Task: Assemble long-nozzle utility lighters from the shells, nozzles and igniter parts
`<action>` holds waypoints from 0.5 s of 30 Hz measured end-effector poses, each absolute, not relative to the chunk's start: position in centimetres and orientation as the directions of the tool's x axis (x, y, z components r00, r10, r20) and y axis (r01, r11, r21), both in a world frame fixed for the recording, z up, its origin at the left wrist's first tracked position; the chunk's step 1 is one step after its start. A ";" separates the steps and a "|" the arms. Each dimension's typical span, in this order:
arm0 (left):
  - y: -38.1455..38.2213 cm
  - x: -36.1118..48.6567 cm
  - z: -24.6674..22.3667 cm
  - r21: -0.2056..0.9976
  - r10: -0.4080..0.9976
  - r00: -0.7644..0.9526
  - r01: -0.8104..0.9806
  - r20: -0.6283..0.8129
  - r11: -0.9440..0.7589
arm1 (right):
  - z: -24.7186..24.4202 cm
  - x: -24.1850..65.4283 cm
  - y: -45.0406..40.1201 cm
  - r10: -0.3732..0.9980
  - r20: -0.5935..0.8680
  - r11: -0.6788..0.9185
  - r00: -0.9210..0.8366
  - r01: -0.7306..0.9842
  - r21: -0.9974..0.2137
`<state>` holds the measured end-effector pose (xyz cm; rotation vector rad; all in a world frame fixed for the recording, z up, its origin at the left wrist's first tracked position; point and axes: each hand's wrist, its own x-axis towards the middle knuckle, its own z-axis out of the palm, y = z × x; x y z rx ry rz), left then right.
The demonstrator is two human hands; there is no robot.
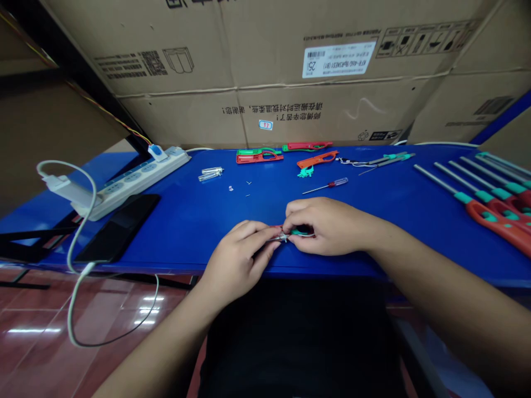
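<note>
Printed cardboard [186,116] stood behind the blue desk [178,188]. A white power strip [136,179] and a black phone [120,226] lay at left. Near the front edge, the left hand [244,254] and right hand [327,226] pinched a small silvery part [282,237] between them.

The small part [283,237] between the two hands was mostly covered by fingers, its shape too small to tell. The red lighters [500,221] ran off the right edge, and the upper cardboard print [182,3] was cut off by the top.
</note>
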<state>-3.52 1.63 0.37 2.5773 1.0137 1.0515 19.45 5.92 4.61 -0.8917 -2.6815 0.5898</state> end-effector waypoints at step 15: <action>1.7 -3.6 0.3 0.395 0.623 0.544 0.485 0.563 -0.780 | 5.0 20.0 7.2 0.534 -0.007 0.605 -0.845 0.388 -0.696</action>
